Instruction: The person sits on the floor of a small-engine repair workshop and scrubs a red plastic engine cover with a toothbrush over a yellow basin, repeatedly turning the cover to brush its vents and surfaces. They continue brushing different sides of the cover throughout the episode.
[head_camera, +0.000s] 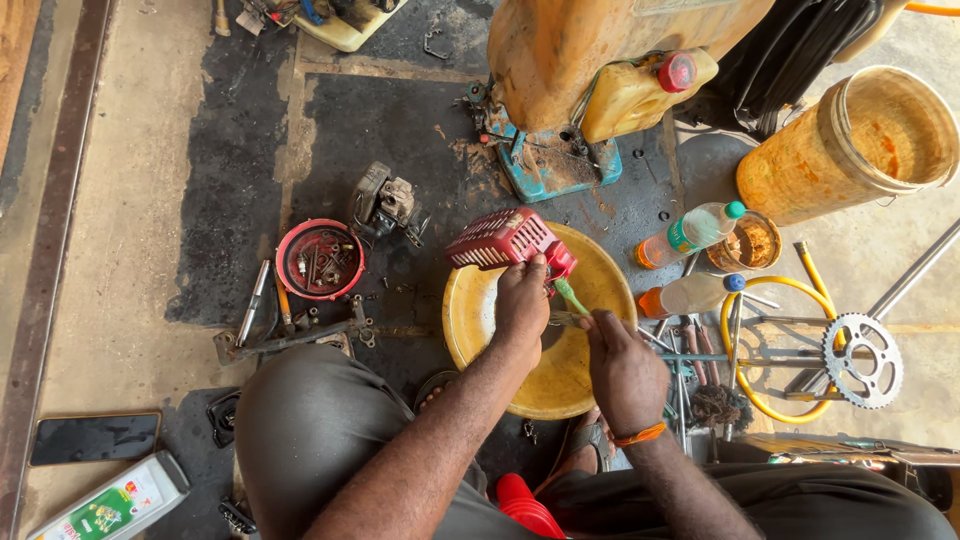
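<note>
My left hand (521, 300) grips a red slotted engine cover (503, 238) and holds it over a yellow basin (470, 320). My right hand (622, 366) holds a green-handled brush (571, 298), its handle tip against the cover's lower right edge. An orange band sits on my right wrist. Both knees frame the bottom of the view.
A red lid (320, 260) with small metal parts, a small engine block (387, 205) and loose tools lie left. Two plastic bottles (688, 232), a yellow jerrycan (640, 95), an orange bucket (850, 145), a sprocket (862, 360) and a phone (95, 438) surround me.
</note>
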